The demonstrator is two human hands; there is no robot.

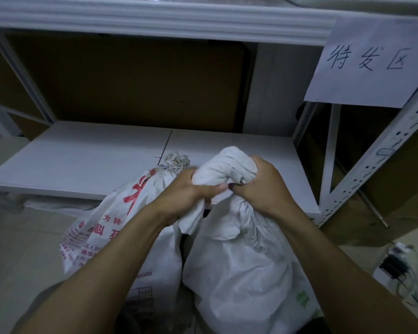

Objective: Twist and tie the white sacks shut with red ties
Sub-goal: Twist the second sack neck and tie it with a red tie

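Head view: our left hand (191, 191) and right hand (258, 186) both clamp the bunched neck of the plain sack (239, 261), thumbs nearly meeting. The sack stands before the low shelf (82, 160), just beside a printed sack (121, 225) on its left.

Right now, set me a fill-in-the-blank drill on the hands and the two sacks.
1. The left hand and the right hand grip the plain sack at its ___ end.
2. The printed sack beside it carries ___ lettering.
3. The printed sack stands on the plain sack's ___ side.

Missing words: top; red; left.
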